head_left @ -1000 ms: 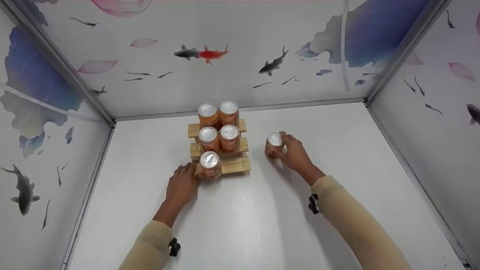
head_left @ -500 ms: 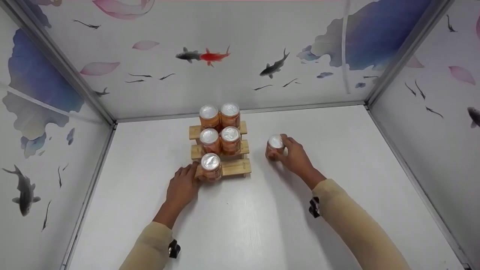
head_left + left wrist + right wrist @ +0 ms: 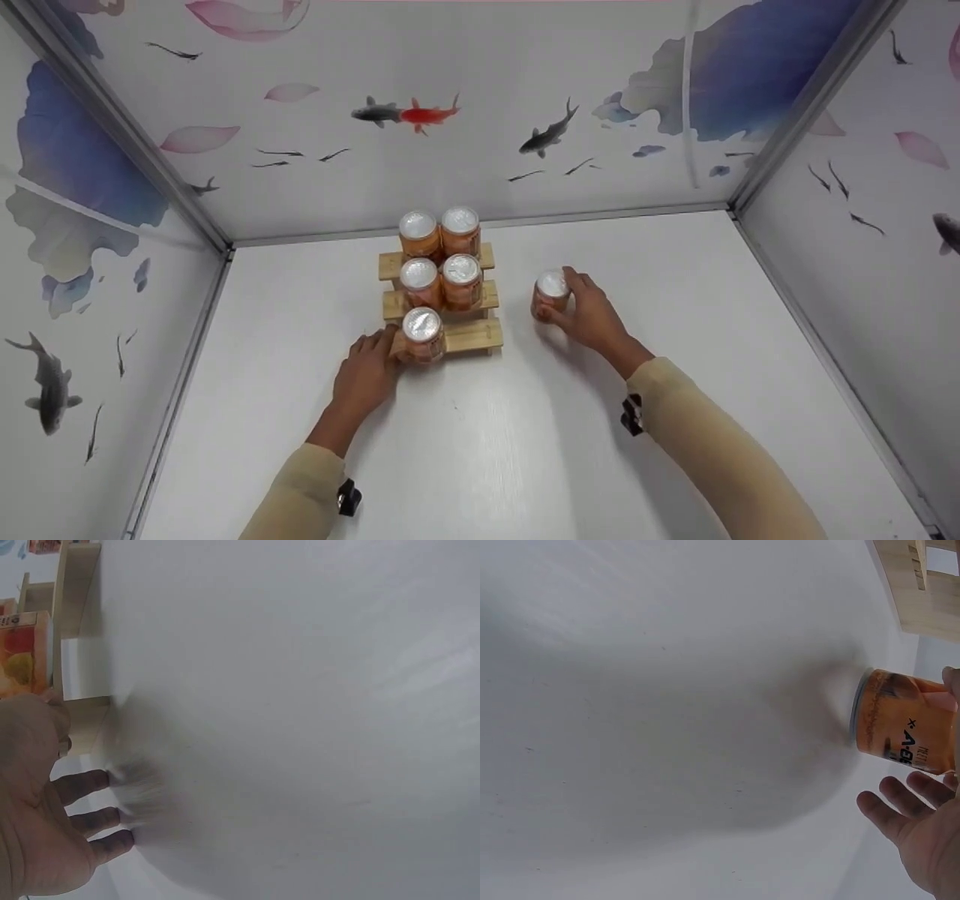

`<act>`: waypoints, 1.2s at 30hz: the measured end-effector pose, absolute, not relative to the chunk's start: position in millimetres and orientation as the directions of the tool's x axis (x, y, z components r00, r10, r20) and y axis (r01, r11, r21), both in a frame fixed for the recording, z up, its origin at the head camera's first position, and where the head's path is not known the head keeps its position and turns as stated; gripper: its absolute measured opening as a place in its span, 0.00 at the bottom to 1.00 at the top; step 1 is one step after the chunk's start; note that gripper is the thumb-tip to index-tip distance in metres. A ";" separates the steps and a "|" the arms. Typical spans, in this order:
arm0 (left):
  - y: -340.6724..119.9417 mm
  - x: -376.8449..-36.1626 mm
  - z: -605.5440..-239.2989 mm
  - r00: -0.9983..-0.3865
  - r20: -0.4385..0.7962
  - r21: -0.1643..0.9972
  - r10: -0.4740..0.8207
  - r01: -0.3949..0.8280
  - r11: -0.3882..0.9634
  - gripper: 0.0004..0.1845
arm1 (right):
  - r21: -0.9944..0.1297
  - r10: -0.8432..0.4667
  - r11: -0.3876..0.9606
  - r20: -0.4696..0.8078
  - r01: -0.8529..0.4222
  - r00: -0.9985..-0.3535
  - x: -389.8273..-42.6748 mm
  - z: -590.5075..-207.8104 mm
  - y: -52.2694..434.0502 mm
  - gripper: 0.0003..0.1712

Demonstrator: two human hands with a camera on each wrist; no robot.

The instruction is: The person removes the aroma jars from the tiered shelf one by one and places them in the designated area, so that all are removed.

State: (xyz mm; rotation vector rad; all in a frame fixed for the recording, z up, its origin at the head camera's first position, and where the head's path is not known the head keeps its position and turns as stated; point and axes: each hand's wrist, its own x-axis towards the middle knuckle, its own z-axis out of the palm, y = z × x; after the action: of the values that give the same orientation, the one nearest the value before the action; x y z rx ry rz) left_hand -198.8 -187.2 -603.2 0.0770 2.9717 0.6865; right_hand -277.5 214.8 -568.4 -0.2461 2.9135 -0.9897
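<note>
A three-step wooden rack (image 3: 472, 335) stands toward the back of the table in the head view. Orange cans with silvery lids sit on it in pairs on the back and middle steps. One front can (image 3: 424, 337) stands alone at the left of the lowest step. My left hand (image 3: 365, 377) grips that step's left end between thumb and index finger, its other fingers (image 3: 96, 821) spread down by the tabletop. To the rack's right, my right hand (image 3: 596, 315) holds another orange can (image 3: 550, 295) upright between thumb and fingers. Whether this can touches the table cannot be told.
The white tabletop (image 3: 465, 450) is enclosed by a back wall (image 3: 480, 172) and side walls printed with fish and petals. The rack's back step stands close to the back wall. Black wrist devices (image 3: 349, 497) sit at both sleeves.
The head view has shifted very slightly, so the scene sits a little lower. Both hands, the rack and the cans keep their places.
</note>
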 end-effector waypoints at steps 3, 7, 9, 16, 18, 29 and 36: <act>-187.1 -198.9 -603.2 -0.995 -0.078 0.443 0.069 0.028 0.896 0.34 | -0.582 -0.167 0.800 0.018 -0.146 -0.986 -276.6 -565.9 214.5 0.56; -187.1 -199.1 -603.2 -0.995 -0.079 0.450 0.069 0.026 0.893 0.34 | -0.551 -0.188 0.807 0.102 -0.213 -0.977 -274.5 -560.7 212.1 0.53; -187.1 -198.8 -603.3 -0.994 -0.080 0.453 0.069 0.025 0.891 0.34 | -0.530 -0.211 0.806 0.158 -0.263 -0.965 -272.4 -558.3 209.8 0.51; -185.6 -198.0 -601.9 -0.995 -0.064 0.442 0.073 0.037 0.896 0.33 | -0.434 -0.312 0.787 0.334 -0.438 -0.890 -262.4 -552.0 193.4 0.46; -184.8 -197.6 -601.3 -0.995 -0.070 0.444 0.072 0.033 0.896 0.33 | -0.418 -0.328 0.784 0.350 -0.460 -0.878 -258.8 -550.9 187.0 0.46; -183.9 -200.0 -600.6 -0.994 -0.077 0.497 0.072 0.024 0.867 0.33 | -0.403 -0.427 0.728 0.366 -0.555 -0.827 -241.3 -547.6 150.3 0.42; -183.5 -201.3 -601.9 -0.994 -0.076 0.511 0.073 0.024 0.859 0.32 | -0.371 -0.474 0.709 0.378 -0.599 -0.795 -233.5 -546.9 129.9 0.39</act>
State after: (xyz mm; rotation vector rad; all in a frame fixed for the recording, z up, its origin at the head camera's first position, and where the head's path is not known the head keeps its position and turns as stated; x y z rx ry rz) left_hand -201.3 -183.5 -601.9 0.0771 2.9390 0.8061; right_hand -233.5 129.9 -546.9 -1.0049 3.1374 -0.8360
